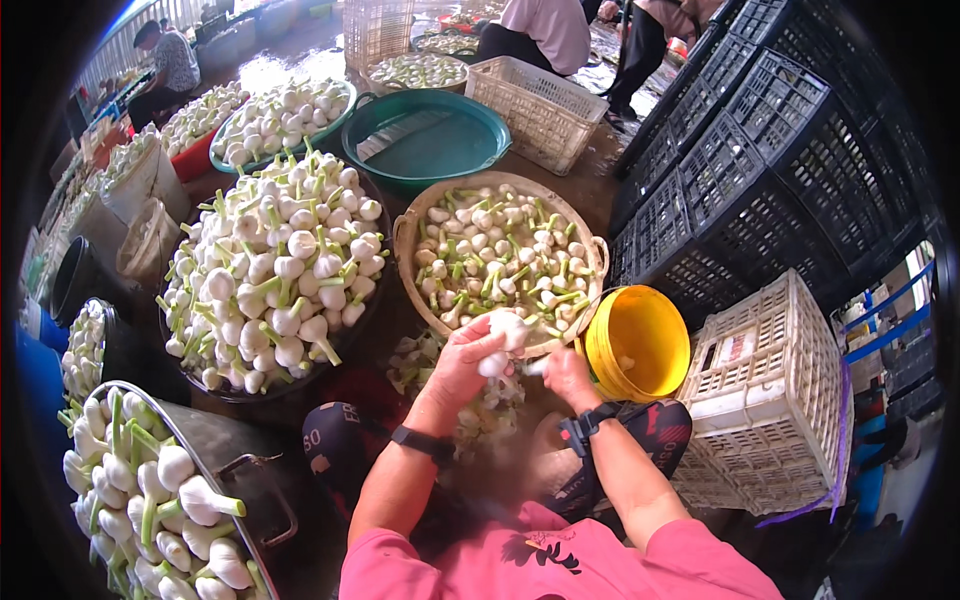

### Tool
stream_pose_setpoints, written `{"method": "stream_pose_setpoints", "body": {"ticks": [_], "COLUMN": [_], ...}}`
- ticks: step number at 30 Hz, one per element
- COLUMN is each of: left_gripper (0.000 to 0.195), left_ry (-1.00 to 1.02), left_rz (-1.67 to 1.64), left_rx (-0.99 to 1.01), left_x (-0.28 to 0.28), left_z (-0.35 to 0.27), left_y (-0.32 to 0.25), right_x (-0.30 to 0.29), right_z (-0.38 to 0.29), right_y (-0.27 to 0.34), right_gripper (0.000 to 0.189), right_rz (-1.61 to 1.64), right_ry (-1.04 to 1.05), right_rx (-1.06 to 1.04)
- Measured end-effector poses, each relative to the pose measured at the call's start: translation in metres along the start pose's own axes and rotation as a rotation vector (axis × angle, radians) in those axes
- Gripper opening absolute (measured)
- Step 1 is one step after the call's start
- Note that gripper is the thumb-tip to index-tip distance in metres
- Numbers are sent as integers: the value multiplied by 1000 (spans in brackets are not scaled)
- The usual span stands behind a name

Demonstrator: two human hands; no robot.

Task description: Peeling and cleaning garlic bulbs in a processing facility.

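Note:
My left hand [463, 361] holds two white garlic bulbs, an upper garlic bulb [508, 330] and a lower garlic bulb [493, 365]. Close by on the right, my right hand [568, 376] is closed on a small pale object [535, 367], too blurred to name. Just beyond both hands sits a round tan tub [407, 259] of garlic bulbs with short green stems, lying in cloudy water. Beneath my hands, loose garlic skins [487, 420] lie heaped between my knees. A yellow bucket [637, 341] stands beside my right hand, with a small pale piece inside.
A large heap of garlic [277, 277] fills a dark basin at left, and a metal bucket [247, 435] of garlic stands nearer. Beyond is a green basin [427, 169]. Black crates [750, 172] and white crates [757, 405] are stacked at right. Other people sit farther back.

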State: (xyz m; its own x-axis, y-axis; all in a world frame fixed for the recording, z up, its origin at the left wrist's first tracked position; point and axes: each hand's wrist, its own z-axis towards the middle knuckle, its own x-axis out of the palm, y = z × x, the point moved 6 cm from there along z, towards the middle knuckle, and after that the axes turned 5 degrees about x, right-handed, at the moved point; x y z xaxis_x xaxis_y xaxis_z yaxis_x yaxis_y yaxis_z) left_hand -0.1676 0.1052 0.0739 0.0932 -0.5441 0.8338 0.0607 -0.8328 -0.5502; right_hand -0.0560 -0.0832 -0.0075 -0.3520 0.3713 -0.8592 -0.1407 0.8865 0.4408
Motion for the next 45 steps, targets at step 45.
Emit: {"method": "stream_pose_setpoints", "body": {"ticks": [45], "left_gripper": [58], "left_ry": [70], "left_rz": [275], "left_rx": [-42], "left_x": [2], "left_z": [-7], "left_y": [-5], "right_x": [-81], "right_z": [-65], "right_y": [103], "right_gripper": [11], "right_rz": [415], "right_ry": [-41], "right_rx": [-464]}}
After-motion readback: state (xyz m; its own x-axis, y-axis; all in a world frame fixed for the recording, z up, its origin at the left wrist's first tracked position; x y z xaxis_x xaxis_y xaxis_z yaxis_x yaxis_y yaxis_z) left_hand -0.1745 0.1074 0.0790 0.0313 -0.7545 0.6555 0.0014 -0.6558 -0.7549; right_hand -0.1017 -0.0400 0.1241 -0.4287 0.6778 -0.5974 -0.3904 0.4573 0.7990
